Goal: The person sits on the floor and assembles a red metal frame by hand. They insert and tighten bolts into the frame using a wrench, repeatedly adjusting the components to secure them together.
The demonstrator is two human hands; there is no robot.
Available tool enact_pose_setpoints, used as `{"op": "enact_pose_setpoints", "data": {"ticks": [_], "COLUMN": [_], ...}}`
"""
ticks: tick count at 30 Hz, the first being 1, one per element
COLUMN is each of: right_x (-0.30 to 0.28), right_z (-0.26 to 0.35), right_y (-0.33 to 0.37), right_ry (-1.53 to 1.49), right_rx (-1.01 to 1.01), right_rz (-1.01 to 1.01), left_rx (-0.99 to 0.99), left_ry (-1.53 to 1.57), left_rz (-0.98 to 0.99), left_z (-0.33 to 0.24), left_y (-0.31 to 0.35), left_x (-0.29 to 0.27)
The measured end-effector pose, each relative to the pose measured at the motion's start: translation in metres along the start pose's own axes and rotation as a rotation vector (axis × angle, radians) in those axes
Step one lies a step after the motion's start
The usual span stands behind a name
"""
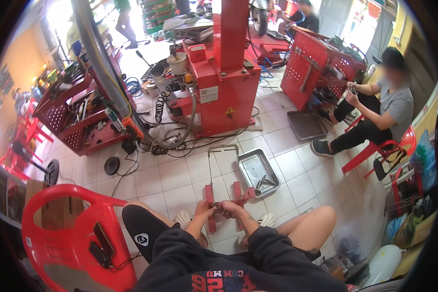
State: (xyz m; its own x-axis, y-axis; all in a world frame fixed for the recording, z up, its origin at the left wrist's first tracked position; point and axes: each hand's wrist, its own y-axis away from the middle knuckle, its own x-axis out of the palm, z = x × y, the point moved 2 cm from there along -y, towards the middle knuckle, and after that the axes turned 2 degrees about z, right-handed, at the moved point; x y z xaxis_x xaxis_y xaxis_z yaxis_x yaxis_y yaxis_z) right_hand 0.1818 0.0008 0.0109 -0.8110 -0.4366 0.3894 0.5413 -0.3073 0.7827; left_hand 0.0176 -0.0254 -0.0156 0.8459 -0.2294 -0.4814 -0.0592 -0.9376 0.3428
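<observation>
Left hand (204, 209): meets the right over the stand, grip curled inward; how tightly shut, cannot tell.
Right hand (231, 209): grip also curled; anything held is too small to identify.
Red stand (237, 190): on the tiled floor (180, 177), between the feet.
Metal tray (253, 164): beside it, holding loose metal pieces (264, 184).
Progress: handwork seems underway; what is finished or left cannot be judged.

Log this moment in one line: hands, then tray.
left hand: at red frame; right hand: same, beside left; tray: beyond frame, rightward, parts inside
</observation>
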Motion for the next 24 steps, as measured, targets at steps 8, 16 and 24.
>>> {"op": "enact_pose_setpoints", "data": {"ticks": [8, 16, 24], "right_x": [-0.012, -0.015, -0.019], "right_z": [0.005, 0.010, 0.006], "right_y": [-0.008, 0.002, -0.011], "right_ry": [0.009, -0.112, 0.167], "right_rx": [0.054, 0.034, 0.046], "right_rz": [-0.056, -0.021, -0.036], "left_rx": [0.010, -0.048, -0.256], "left_ry": [0.003, 0.089, 0.282], "left_rz": [-0.033, -0.016, 0.001], "left_z": [0.019, 0.015, 0.048], "left_y": [-0.010, -0.010, -0.020], "left_x": [0.006, 0.015, 0.029]}}
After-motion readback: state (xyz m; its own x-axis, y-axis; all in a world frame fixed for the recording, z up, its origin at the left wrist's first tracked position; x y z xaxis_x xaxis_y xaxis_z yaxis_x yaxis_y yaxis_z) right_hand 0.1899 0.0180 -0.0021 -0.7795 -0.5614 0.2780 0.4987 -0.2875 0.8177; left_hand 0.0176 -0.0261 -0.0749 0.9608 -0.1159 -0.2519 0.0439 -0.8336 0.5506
